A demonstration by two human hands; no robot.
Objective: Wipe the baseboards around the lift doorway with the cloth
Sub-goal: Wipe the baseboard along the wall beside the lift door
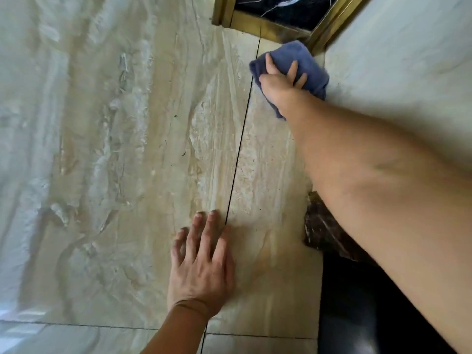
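Cloth | right hand grip clenched on it by brass frame | left hand released, flat on floor

— Where is everything?
— My left hand lies flat on the floor, near me, fingers beside a tile joint. My right hand is further ahead, on the cloth, just before the doorway frame, wall to its right
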